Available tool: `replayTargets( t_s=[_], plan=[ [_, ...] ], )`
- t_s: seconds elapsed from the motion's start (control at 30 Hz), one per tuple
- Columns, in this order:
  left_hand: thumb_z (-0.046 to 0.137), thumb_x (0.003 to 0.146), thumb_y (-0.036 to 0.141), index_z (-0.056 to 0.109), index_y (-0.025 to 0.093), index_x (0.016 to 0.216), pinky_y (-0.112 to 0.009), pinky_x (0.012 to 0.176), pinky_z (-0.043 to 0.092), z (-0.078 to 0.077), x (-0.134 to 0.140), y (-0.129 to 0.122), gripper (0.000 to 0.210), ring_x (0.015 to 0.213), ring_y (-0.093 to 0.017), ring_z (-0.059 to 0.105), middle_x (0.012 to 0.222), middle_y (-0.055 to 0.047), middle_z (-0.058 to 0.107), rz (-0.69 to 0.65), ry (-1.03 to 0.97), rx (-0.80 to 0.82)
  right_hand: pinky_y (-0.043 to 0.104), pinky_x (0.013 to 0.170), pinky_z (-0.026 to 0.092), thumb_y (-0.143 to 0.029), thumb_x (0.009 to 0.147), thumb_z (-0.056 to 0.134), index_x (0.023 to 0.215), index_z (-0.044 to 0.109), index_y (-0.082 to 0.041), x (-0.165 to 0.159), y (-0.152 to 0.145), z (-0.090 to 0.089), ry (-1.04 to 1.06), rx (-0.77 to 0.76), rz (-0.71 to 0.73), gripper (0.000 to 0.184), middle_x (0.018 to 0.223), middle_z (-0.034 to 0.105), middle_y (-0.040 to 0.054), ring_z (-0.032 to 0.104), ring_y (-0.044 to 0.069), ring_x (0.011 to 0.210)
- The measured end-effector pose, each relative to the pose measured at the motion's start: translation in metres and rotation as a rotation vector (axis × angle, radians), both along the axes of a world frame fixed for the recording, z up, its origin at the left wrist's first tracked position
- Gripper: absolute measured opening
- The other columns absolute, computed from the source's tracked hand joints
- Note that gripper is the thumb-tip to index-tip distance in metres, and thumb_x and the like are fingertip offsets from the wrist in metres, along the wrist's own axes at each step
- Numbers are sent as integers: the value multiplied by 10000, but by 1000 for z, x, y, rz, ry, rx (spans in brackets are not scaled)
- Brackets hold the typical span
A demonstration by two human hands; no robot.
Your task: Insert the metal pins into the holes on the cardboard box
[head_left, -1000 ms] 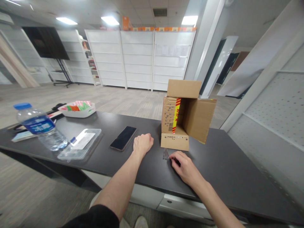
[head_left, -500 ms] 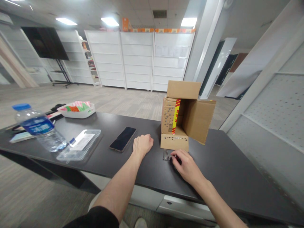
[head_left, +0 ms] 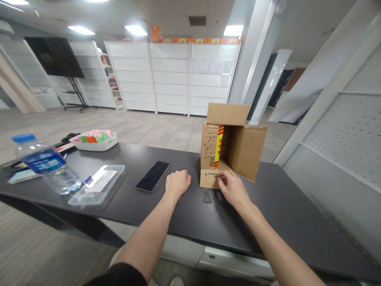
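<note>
A cardboard box (head_left: 208, 149) lies on its side on the dark table, its opening towards me and its flaps spread. The lower flap (head_left: 208, 182) has a row of small dark holes or dots. At that flap's right part is my right hand (head_left: 233, 188), thumb and fingertips pinched together; whatever is between them is too small to make out. Just in front of the flap lies a small fan of several thin metal nails (head_left: 207, 195). My left hand (head_left: 177, 182) rests on the table as a loose fist, between the phone and the box, with nothing visible in it.
Left of my left hand lies a black phone (head_left: 152, 176). Farther left are a clear plastic case (head_left: 99, 184), a water bottle (head_left: 49, 165) with a blue cap, and a white tray (head_left: 97, 146) of colourful packets. White shelving (head_left: 169, 77) stands beyond the table.
My right hand has moved from beside the nails up and forward to the box's lower flap. My left hand stays in place on the table. The view has shifted slightly.
</note>
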State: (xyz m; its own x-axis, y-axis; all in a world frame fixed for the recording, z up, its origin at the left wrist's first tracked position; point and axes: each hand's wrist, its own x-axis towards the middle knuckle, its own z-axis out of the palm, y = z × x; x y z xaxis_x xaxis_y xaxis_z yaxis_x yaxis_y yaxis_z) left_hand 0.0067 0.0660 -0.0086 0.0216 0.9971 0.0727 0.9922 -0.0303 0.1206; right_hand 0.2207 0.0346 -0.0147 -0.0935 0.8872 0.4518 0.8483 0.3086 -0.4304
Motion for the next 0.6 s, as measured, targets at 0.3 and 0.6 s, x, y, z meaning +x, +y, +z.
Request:
replayTargets(
  t_s=[0.3,0.6],
  plan=[
    [317,873,337,675,190,927,-348,740,475,2,0,-1,390,861,-272,672,896,-136,699,-5,12,1,271,683,397,-146,798,503,879,622,-183,-7,12,16,-81,-65,-124,148,850,597,43,562,163,746],
    [313,884,337,682,191,951,-346,786,467,4,2,-3,402,906,-260,665,937,-149,698,17,4,-23,262,650,366,-147,807,499,800,584,-189,-9,15,18,-123,-97,-134,95,806,590,35,550,156,712]
  ],
)
